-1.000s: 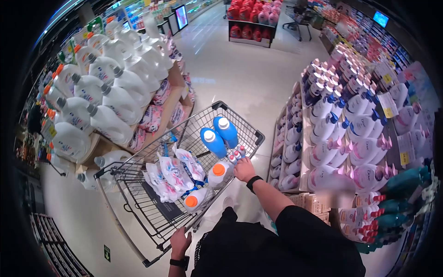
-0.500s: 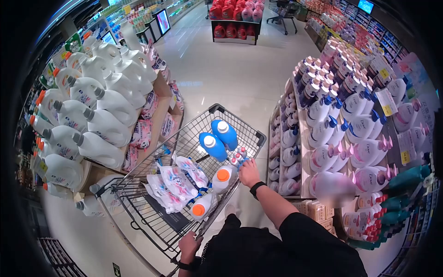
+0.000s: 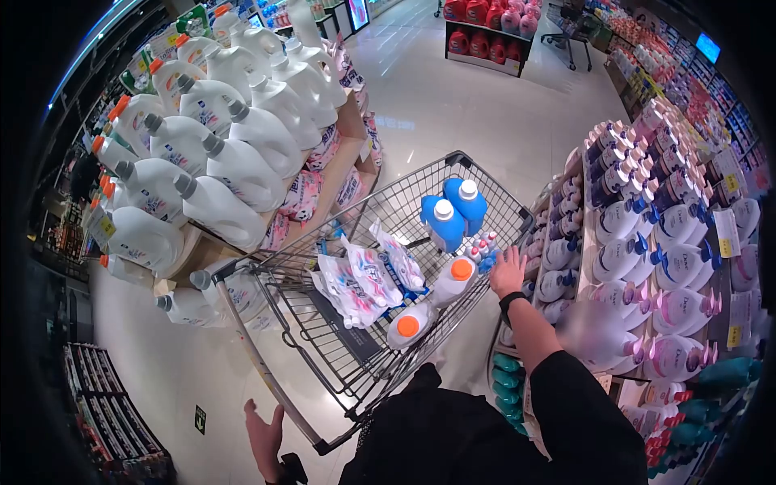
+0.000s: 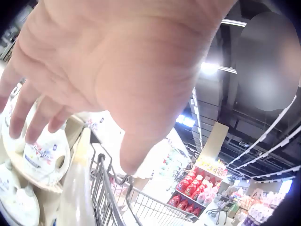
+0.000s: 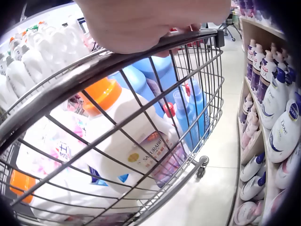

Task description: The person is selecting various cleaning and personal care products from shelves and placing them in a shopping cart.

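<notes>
A wire shopping cart stands before me. My left hand is off its handle bar, fingers straight and thumb apart; in the left wrist view the palm hangs above the bar. My right hand lies at the cart's right rim, fingers spread, beside small bottles with red and white caps. Two blue bottles with white caps stand at the cart's far end. Nearer are two white bottles with orange caps. White printed bags lie in the middle.
Large white detergent jugs are stacked on a display at the left. Pump bottles fill shelves close along the cart's right. Ahead, an aisle floor leads to a stand of red bottles and another cart.
My left hand has left the cart's near corner and moved out left of the handle. The right hand's fingers have spread beside the small bottles. The view has swung, shifting the cart rightward.
</notes>
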The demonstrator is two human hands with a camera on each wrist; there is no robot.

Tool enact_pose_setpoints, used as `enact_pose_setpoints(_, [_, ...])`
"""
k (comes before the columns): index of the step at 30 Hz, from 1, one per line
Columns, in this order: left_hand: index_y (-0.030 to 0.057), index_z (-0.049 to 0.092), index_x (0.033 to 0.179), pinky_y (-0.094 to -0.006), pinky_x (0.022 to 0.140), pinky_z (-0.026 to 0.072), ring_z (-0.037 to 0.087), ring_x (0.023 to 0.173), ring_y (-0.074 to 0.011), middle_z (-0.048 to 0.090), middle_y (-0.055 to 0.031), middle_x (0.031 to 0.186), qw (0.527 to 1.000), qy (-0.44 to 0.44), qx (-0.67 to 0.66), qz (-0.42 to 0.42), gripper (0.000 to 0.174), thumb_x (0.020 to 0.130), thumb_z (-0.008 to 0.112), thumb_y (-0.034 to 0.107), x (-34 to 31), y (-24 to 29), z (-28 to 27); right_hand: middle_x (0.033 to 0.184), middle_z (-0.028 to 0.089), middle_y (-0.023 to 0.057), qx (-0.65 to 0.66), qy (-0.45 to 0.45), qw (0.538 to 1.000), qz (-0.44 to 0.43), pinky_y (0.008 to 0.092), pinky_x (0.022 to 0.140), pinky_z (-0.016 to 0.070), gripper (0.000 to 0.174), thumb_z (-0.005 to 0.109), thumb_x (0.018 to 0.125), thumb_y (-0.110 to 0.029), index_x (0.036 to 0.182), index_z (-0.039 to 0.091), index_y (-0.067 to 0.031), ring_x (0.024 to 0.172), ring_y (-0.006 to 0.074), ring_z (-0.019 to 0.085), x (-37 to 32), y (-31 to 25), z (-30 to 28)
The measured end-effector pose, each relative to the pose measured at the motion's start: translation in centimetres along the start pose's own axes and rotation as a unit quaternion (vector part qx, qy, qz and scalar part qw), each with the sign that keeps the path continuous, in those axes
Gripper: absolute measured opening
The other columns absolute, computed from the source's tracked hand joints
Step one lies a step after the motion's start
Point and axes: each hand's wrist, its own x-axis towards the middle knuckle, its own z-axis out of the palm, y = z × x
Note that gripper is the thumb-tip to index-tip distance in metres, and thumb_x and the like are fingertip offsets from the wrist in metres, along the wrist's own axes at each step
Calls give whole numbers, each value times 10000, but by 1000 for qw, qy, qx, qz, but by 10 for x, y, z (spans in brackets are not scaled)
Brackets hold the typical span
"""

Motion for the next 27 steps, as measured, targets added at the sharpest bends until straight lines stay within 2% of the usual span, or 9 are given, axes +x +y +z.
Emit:
enact_pose_setpoints(2, [-63, 342, 1293, -405, 829, 515, 651, 967, -344, 615, -267, 1114, 987, -116, -103, 50, 721, 810, 739, 297, 24, -14, 28, 1474, 386, 143, 3, 13, 999, 41, 556, 1135, 193, 443, 540, 842, -208, 1259, 568, -61, 1386, 343, 304, 6, 2, -2])
enact_pose_setpoints(5, [-31, 322, 1049, -388, 672, 529, 657, 723, -323, 630, -246, 914, 982, -120, -86, 118, 558, 750, 768, 122, 29, -1, 42, 1521, 305, 146, 41, -34, 995, 82, 559, 1122, 222, 552, 578, 819, -236, 1334, 492, -57, 1369, 359, 320, 0, -8, -16])
enact_pose_setpoints(10, [-44, 307, 1059, -397, 663, 508, 613, 710, -312, 561, -205, 822, 966, -129, -138, 177, 533, 731, 707, 85, 44, 5, 70, 1520, 230, 257, 172, -44, 975, 132, 486, 1026, 391, 698, 625, 778, -154, 1411, 361, -26, 1287, 424, 415, -14, -25, -10])
enact_pose_setpoints(14, [-69, 294, 1128, -393, 693, 499, 608, 777, -313, 561, -223, 875, 968, -104, -103, 204, 569, 728, 671, 80, 35, 45, 67, 1493, 251, 294, 310, -12, 935, 169, 447, 1031, 398, 767, 567, 799, -62, 1475, 208, -12, 1271, 449, 422, -34, -48, 1])
enact_pose_setpoints(16, [-76, 282, 1156, -395, 707, 499, 610, 782, -317, 572, -232, 894, 981, -113, -108, 115, 602, 728, 674, 84, 32, 66, 71, 1488, 263, 294, 333, 27, 929, 162, 443, 1045, 385, 790, 543, 808, -44, 1493, 151, -11, 1283, 445, 412, -34, -48, 0])
enact_pose_setpoints(18, [-75, 281, 1156, -403, 716, 498, 609, 780, -328, 573, -240, 889, 978, -120, -125, 117, 603, 728, 675, 85, 31, 75, 69, 1481, 269, 301, 420, -4, 888, 188, 437, 1054, 373, 836, 517, 810, -24, 1505, 53, -18, 1310, 443, 382, -39, -55, -17])
enact_pose_setpoints(19, [-75, 279, 1155, -411, 726, 497, 609, 778, -339, 575, -248, 885, 974, -114, -153, 123, 604, 727, 675, 86, 35, 77, 77, 1385, 407, 319, 396, 36, 900, 178, 455, 1008, 407, 833, 509, 828, -53, 1501, 20, -7, 1243, 451, 460, -38, -56, -14])
enact_pose_setpoints(22, [-75, 274, 1157, -429, 728, 494, 605, 762, -363, 571, -254, 849, 978, -98, -118, 144, 612, 727, 677, 88, 47, 85, 96, 1218, 547, 327, 439, -8, 873, 214, 492, 929, 447, 773, 502, 854, -95, 1488, 66, -15, 1096, 480, 556, -34, -49, -14])
enact_pose_setpoints(27, [-50, 295, 1120, -453, 714, 497, 612, 765, -438, 584, -295, 848, 988, -74, -77, 109, 533, 747, 651, 86, 54, 132, 110, 1231, 558, 282, 452, -58, 866, 206, 426, 985, 420, 571, 496, 895, -141, 1397, 276, 17, 1152, 412, 554, 1, -28, -17])
